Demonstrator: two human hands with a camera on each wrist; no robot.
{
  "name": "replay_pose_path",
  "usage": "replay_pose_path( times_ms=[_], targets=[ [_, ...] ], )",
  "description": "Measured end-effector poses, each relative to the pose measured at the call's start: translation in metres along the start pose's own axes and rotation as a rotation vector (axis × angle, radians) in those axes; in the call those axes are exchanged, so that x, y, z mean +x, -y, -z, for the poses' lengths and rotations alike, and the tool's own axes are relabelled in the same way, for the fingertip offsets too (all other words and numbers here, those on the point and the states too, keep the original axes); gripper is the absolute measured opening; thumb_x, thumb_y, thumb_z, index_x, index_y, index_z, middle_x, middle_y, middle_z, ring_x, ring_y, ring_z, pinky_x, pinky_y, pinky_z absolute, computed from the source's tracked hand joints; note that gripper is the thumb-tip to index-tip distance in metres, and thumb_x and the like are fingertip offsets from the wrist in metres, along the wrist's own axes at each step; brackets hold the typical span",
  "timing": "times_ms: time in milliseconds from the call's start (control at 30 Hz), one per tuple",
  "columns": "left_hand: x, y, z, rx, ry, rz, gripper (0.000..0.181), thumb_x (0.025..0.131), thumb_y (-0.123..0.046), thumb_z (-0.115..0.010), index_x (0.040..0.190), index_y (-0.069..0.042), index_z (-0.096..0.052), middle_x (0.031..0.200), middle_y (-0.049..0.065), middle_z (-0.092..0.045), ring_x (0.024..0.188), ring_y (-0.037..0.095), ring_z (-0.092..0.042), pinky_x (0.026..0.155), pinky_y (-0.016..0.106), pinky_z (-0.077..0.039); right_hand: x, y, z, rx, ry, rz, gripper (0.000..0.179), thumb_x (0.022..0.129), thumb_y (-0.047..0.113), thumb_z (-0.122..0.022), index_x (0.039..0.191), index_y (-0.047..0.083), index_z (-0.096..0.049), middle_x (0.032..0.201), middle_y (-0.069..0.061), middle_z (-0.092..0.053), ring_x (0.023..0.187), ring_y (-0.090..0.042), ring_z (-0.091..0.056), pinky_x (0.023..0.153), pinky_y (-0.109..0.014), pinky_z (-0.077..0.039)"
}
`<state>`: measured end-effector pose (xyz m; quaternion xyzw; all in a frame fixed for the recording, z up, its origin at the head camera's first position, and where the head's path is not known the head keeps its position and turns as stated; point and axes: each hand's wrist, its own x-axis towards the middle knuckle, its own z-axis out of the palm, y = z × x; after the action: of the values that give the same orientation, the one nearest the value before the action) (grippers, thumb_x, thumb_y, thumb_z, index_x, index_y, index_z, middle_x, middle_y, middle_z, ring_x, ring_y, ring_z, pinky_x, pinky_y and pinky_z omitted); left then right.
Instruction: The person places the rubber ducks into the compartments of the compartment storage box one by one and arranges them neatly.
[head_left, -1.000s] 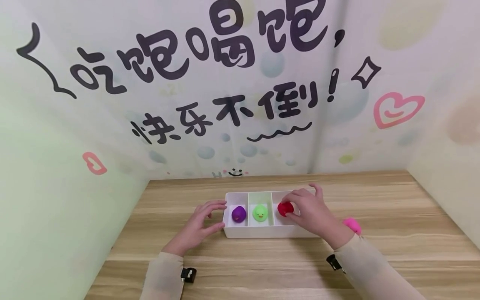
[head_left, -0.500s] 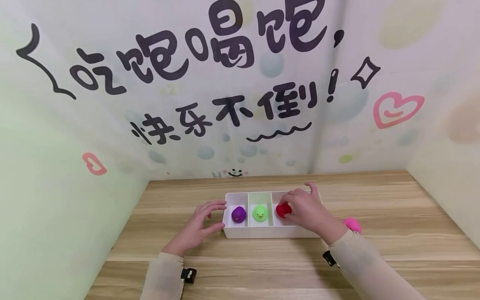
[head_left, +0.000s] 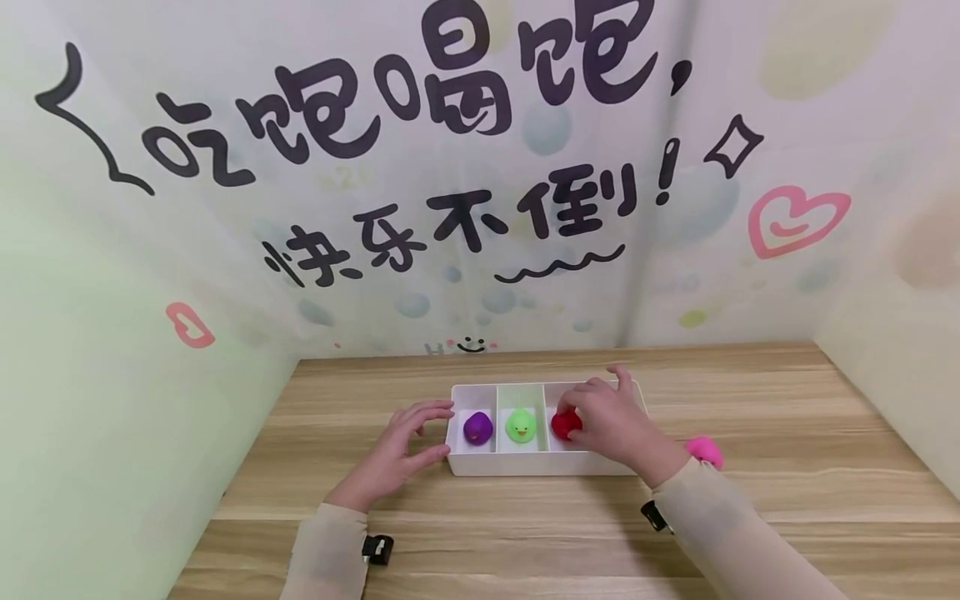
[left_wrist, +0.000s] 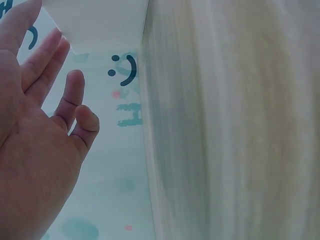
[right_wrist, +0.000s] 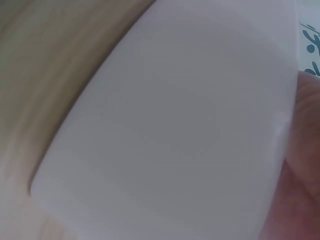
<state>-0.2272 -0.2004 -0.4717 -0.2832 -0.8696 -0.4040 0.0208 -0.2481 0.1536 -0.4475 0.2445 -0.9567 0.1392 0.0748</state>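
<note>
A white three-part box lies lengthwise on the table. In its left compartment sits a purple toy duck, and in the middle one a green toy duck with an orange beak. My right hand reaches over the box's right end and pinches a small red rubber toy low in the right compartment; the hand hides part of the toy. At the opposite end, my left hand has its fingertips right at the box's end wall, fingers extended. The right wrist view is mostly filled by the box's white wall.
A pink toy lies on the wooden table, right of the box and beside the right forearm. Behind the table stands a printed wall covering with large lettering. Pale walls close off both sides.
My right hand has shifted slightly left and lower with the red toy, which now sits deeper in the right compartment. The left hand and the box stay in place.
</note>
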Motion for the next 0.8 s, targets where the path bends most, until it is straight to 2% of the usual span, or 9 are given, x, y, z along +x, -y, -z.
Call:
replay_pose_path(
  times_ms=[167,400,667,800],
  targets=[
    [0.000,0.001,-0.001,0.003,-0.003,0.002,0.049,0.094,-0.012,-0.076,0.139,-0.009,-0.060,0.153,0.005,-0.054,0.109,0.029,-0.055,0.101,0.046,-0.035,0.001,0.002,0.002,0.017,0.029,-0.007,0.031,0.072,0.019,-0.095,0.095,0.021,-0.074,0.098,0.003,-0.076,0.099,-0.024,-0.063,0.113,-0.073,-0.018],
    [0.000,0.002,0.000,0.002,0.002,0.001,0.049,0.094,-0.018,-0.076,0.140,-0.009,-0.060,0.154,0.002,-0.054,0.116,0.028,-0.054,0.098,0.042,-0.040,0.002,0.003,0.003,0.039,0.043,-0.027,0.032,0.072,0.019,-0.095,0.095,0.020,-0.074,0.097,0.002,-0.075,0.098,-0.023,-0.062,0.114,-0.073,-0.016],
    [0.000,0.005,-0.001,-0.002,0.002,0.008,0.049,0.094,-0.015,-0.076,0.140,-0.010,-0.059,0.154,0.002,-0.053,0.119,0.029,-0.052,0.096,0.039,-0.042,-0.004,0.001,0.003,0.098,-0.069,-0.019,0.032,0.073,0.014,-0.094,0.098,0.018,-0.075,0.113,-0.005,-0.070,0.115,-0.027,-0.062,0.113,-0.070,-0.019],
    [0.000,0.005,-0.001,-0.002,-0.001,0.001,0.049,0.094,-0.016,-0.076,0.140,-0.010,-0.060,0.154,0.003,-0.054,0.118,0.028,-0.053,0.096,0.040,-0.041,-0.011,-0.001,0.006,0.123,-0.141,0.005,0.027,0.076,0.011,-0.092,0.097,0.017,-0.076,0.116,-0.007,-0.069,0.115,-0.029,-0.062,0.112,-0.068,-0.021]
  ],
)
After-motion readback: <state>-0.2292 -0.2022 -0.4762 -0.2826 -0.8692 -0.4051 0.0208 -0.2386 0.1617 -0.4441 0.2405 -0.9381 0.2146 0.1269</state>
